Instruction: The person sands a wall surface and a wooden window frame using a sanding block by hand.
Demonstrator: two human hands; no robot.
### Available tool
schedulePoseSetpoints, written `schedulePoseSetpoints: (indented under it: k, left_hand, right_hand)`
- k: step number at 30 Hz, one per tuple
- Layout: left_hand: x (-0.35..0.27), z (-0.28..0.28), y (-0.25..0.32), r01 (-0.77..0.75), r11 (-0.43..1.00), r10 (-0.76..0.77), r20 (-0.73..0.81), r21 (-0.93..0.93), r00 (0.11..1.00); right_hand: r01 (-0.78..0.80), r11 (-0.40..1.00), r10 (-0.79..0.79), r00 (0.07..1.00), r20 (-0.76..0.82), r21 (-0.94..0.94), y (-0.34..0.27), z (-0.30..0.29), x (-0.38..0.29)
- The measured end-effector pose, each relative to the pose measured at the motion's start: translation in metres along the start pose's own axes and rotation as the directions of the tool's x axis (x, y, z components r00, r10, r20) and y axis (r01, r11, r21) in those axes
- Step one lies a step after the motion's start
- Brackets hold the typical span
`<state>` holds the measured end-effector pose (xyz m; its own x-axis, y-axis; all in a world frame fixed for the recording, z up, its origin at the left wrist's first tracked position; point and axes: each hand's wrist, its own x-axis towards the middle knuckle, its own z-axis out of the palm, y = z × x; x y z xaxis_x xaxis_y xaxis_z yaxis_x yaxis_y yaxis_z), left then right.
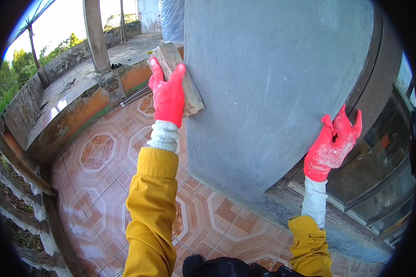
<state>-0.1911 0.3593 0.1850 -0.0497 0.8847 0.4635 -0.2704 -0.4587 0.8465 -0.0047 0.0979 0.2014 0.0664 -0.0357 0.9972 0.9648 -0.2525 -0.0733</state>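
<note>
My left hand (168,93), in a red coated glove with a white knit cuff, grips a worn wooden block (194,100). The block stands tilted at the left vertical edge of a grey plastered wall (263,86); whether it presses on the wall face cannot be told. At the wall's right side, my right hand (332,145) is spread beside the dark wooden frame (371,83). It holds nothing that I can see. White dust coats the back of that glove, and one fingertip of it looks torn or loose.
Patterned tiles (100,194) cover the floor below. A low wall with peeling orange paint (79,114) curves along the left, carrying a post (97,38). Metal rods (137,95) lie at its foot. A railing (20,166) runs at far left; glazed panels (371,155) are at right.
</note>
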Motion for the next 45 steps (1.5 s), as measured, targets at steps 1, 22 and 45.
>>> schedulePoseSetpoints:
  k: [1,22,45]
  left_hand:
    - [-0.006,0.001,0.001,-0.079,0.992,0.081,-0.012,0.099,0.997]
    - [-0.226,0.024,-0.065,-0.701,0.666,0.601,0.375,0.253,0.706]
    - [-0.232,0.083,0.024,-0.735,0.631,0.672,0.299,0.247,0.677]
  right_hand:
    - [0.001,1.000,0.000,1.000,-0.020,0.018,-0.001,0.001,0.001]
    - [0.021,0.998,-0.031,0.982,0.188,0.055,-0.006,-0.014,0.018]
    - [0.002,0.930,-0.054,0.990,0.133,0.366,0.008,-0.032,0.010]
